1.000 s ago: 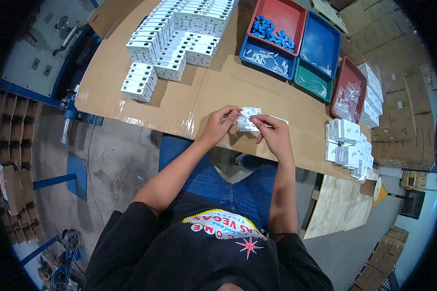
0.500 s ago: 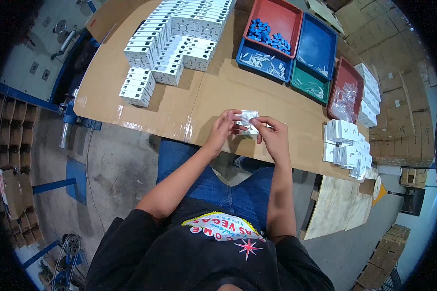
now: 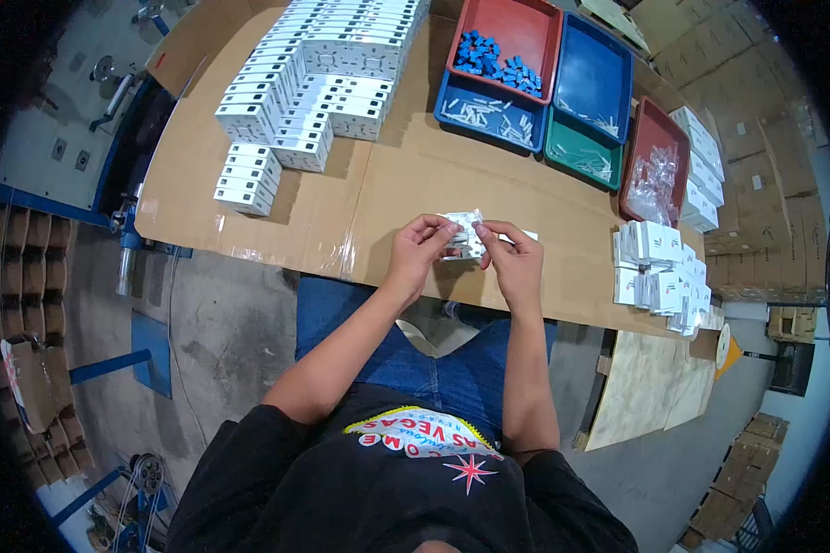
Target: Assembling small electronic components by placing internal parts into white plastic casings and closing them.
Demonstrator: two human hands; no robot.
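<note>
Above the near edge of the cardboard-covered table, my left hand (image 3: 417,251) and my right hand (image 3: 515,263) face each other with thumbs and fingertips pinched. Between them is a small clear plastic bag (image 3: 473,221), crinkled and shiny, gripped from both sides. Whether anything is inside the bag is too small to tell. Flat white printed pieces lie on the table under and beside my fingers, partly covered by them; one white edge (image 3: 529,235) shows beyond my right hand.
Stacked white boxes (image 3: 290,111) stand at far left. Far right are red (image 3: 516,23), blue and green trays with blue parts, pale sticks and thin pieces; another red tray (image 3: 657,120) holds clear bags. White packets (image 3: 659,267) are piled at the right edge, with more white boxes (image 3: 701,166) behind.
The bag is now held more upright and spread between my hands. My left fingers have closed in on it. The whole view has shifted slightly.
</note>
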